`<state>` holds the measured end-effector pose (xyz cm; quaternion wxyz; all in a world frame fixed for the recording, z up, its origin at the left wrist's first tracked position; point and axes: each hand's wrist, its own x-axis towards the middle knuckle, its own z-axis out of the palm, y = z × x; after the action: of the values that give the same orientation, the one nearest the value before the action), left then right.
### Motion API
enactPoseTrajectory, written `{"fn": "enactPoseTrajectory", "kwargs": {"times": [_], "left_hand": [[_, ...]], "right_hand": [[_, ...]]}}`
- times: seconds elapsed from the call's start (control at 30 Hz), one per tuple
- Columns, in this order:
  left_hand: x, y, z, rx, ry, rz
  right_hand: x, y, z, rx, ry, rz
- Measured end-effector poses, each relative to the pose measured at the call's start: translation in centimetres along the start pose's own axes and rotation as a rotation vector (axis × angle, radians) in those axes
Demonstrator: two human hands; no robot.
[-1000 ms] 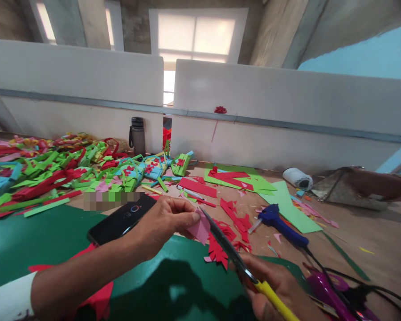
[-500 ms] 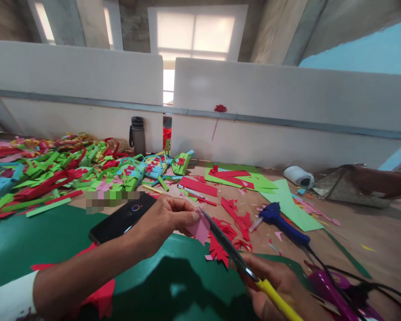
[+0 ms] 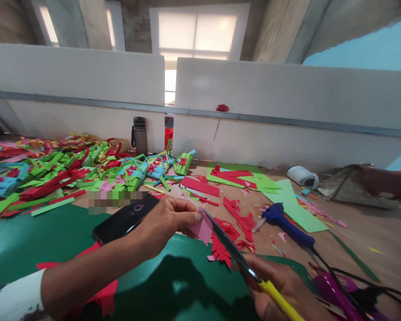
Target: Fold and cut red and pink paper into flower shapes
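Observation:
My left hand (image 3: 169, 223) pinches a small piece of pink paper (image 3: 202, 228) between thumb and fingers. My right hand (image 3: 280, 285) grips scissors (image 3: 230, 245) by their yellow handle. The dark blades point up and left, and their tips meet the upper edge of the pink paper; whether they have cut into it I cannot tell. Behind the blades lie red paper cutouts (image 3: 222, 249) with pointed edges. Beneath my left wrist rests a black phone (image 3: 120, 223). More red paper (image 3: 107, 294) shows under my left forearm, on the green mat (image 3: 153, 285).
A heap of green, blue and red paper pieces (image 3: 60, 169) covers the left side, beside a grey bottle (image 3: 140, 138). To the right lie a blue glue gun (image 3: 287, 225) with its cable, green paper sheets (image 3: 297, 207), a purple tool (image 3: 334, 294) and a bag (image 3: 361, 185). White panels (image 3: 287, 98) stand behind.
The whole view has shifted slightly, so things sit a little further right. Both hands keep nearly the same pose, with the scissor tips still at the pink paper.

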<state>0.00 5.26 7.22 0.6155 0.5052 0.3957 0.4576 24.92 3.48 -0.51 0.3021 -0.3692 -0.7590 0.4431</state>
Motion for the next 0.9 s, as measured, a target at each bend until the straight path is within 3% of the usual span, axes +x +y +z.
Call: {"fn": "enactPoseTrajectory", "kwargs": {"times": [0.27, 0.67, 0.9], "left_hand": [[0.2, -0.3, -0.1, -0.022, 0.005, -0.009], [0.2, -0.3, 0.0, -0.034, 0.024, -0.026], [0.2, -0.4, 0.2, -0.056, 0.038, -0.029]], "right_hand": [[-0.3, -1.5, -0.4, -0.033, 0.001, 0.058], [-0.1, -3.4, -0.6, -0.008, -0.098, 0.135], [-0.2, -3.3, -0.2, 0.016, -0.113, 0.133]]}}
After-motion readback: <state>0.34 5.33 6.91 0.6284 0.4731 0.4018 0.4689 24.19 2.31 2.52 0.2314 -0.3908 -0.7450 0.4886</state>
